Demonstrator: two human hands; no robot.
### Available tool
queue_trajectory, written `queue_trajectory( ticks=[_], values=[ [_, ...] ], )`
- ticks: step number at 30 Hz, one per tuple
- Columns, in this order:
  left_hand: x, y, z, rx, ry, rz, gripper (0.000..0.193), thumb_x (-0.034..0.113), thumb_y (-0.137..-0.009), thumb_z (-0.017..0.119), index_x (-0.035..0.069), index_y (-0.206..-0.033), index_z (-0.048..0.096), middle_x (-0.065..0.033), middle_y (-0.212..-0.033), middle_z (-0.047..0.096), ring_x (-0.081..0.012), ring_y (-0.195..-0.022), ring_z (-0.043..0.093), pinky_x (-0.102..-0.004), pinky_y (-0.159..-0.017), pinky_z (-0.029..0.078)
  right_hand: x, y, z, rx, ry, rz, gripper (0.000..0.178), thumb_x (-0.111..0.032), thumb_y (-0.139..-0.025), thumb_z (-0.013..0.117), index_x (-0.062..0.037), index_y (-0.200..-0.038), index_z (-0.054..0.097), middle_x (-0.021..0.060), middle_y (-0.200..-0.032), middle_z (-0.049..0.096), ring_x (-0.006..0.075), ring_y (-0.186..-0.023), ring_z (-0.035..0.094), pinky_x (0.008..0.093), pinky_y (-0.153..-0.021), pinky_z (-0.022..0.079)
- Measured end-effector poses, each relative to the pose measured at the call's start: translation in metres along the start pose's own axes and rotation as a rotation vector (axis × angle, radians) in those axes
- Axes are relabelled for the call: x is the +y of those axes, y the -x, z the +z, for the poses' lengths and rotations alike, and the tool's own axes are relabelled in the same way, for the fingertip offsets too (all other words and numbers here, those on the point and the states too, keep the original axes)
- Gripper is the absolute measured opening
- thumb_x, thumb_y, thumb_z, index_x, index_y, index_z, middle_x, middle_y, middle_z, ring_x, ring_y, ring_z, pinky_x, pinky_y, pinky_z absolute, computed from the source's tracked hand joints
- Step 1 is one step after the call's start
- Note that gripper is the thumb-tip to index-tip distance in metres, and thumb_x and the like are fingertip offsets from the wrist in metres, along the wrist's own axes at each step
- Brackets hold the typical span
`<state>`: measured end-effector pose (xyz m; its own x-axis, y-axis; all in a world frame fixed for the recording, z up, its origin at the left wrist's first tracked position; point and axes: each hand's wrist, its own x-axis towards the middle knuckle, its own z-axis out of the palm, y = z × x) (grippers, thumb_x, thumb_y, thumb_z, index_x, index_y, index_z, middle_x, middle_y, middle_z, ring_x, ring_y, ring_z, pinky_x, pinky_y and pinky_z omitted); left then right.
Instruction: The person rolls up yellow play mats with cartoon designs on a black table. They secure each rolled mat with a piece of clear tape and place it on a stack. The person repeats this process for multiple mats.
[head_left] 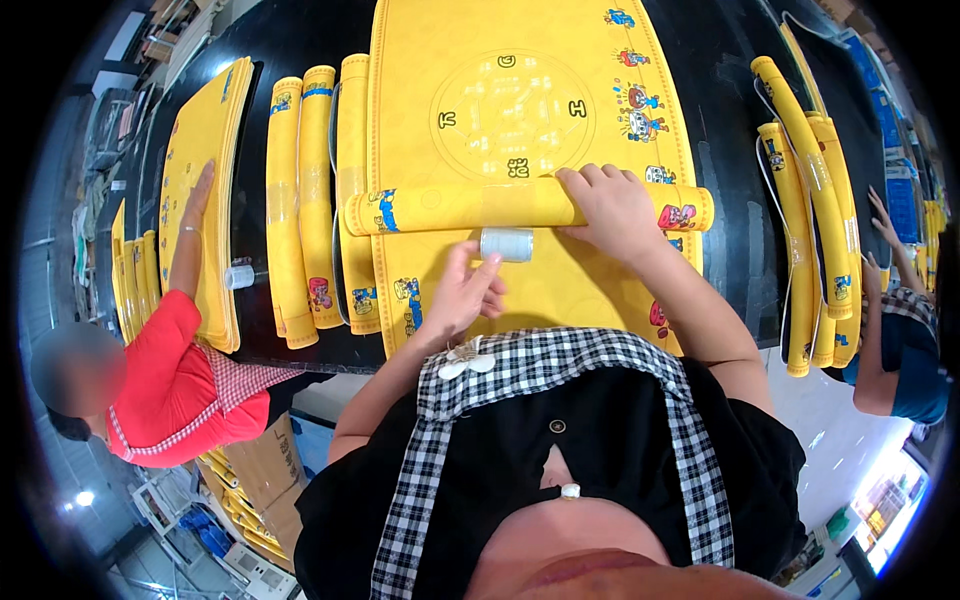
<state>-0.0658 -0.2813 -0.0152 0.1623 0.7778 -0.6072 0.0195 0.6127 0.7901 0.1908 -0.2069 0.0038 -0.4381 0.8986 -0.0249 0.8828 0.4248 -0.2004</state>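
A yellow mat rolled into a tube (pixel 540 205) lies crosswise in front of me, on top of flat yellow mats (pixel 430 80) printed with cartoon figures and a round design. My right hand (pixel 612 210) is closed over the right part of the tube, fingers on top and thumb at the near side. Just below the tube's middle is a roll of clear tape (pixel 507 244), with my left hand (pixel 466 292) holding its lower left edge between thumb and finger. A shiny clear strip shows on the tube above the tape roll.
Several rolled yellow mats (pixel 302 210) lie to the left, and more rolls with white cords (pixel 812 200) to the right. A co-worker in red (pixel 180 360) reaches over a mat stack (pixel 205 230) beside another tape roll (pixel 239 277). Another person's hand (pixel 883 222) shows far right.
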Motion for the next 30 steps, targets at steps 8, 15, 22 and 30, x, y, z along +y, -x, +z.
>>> queue_trajectory(
  ticks=[8, 15, 22, 30],
  values=[
    [-0.002, -0.015, 0.015, -0.150, 0.185, -0.187, 0.041, 0.040, -0.111, 0.041, 0.004, -0.130, 0.044, -0.0168, -0.097, 0.068, -0.0238, -0.078, 0.073, -0.0311, -0.065, 0.060, 0.009, -0.019, -0.010, -0.056, -0.090, 0.001, 0.073, -0.036, -0.066, 0.091, -0.0140, -0.129, 0.062, 0.0104, -0.115, 0.062, 0.0298, -0.116, 0.058, 0.0408, -0.098, 0.051],
    [0.037, -0.068, 0.008, -0.266, 0.081, -0.154, 0.048, 0.037, -0.109, 0.047, 0.018, -0.147, 0.026, -0.0203, -0.113, 0.069, -0.0245, -0.089, 0.075, -0.0291, -0.067, 0.059, 0.065, -0.095, -0.041, 0.048, -0.243, 0.051, 0.070, -0.035, -0.066, 0.091, -0.0117, -0.127, 0.067, 0.0137, -0.124, 0.063, 0.0352, -0.121, 0.055, 0.0459, -0.106, 0.046],
    [0.075, -0.115, 0.003, -0.257, 0.034, -0.099, 0.065, 0.025, -0.103, 0.061, 0.021, -0.153, 0.020, -0.0217, -0.120, 0.066, -0.0257, -0.098, 0.074, -0.0277, -0.071, 0.059, 0.050, -0.113, -0.018, 0.136, -0.018, -0.097, 0.077, -0.044, -0.074, 0.084, -0.0155, -0.140, 0.056, 0.0102, -0.127, 0.066, 0.0305, -0.120, 0.061, 0.0447, -0.103, 0.048],
    [0.114, -0.171, 0.003, -0.243, 0.080, -0.008, 0.057, 0.022, -0.103, 0.062, 0.014, -0.149, 0.030, -0.0218, -0.122, 0.065, -0.0252, -0.099, 0.073, -0.0288, -0.073, 0.063, 0.085, -0.184, -0.009, 0.038, -0.030, -0.006, 0.067, -0.041, -0.071, 0.082, -0.0151, -0.129, 0.060, 0.0118, -0.114, 0.069, 0.0332, -0.108, 0.067, 0.0443, -0.094, 0.054]
  ],
)
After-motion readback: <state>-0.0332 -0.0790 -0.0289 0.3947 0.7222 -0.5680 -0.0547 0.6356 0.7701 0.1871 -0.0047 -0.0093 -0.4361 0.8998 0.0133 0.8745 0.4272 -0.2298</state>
